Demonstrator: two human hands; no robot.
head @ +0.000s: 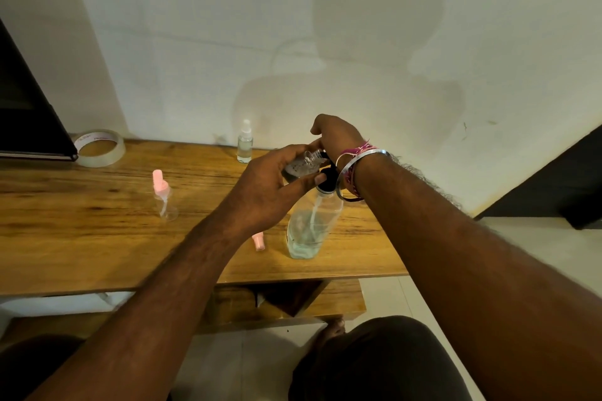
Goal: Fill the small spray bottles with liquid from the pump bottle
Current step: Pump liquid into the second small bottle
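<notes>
The left hand grips a small spray bottle, its open neck at the black pump head. The right hand presses the pump; finger positions cannot be seen. Keep the neck under the spout; the pump bottle stands near-right on the table

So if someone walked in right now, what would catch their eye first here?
Probably the two hands meeting mid-table: the left hand grips a small clear bottle with its open neck at the black pump head of the pump bottle, while the right hand sits on the pump. Next, the pink-topped spray bottle standing left on the wooden table.
</notes>
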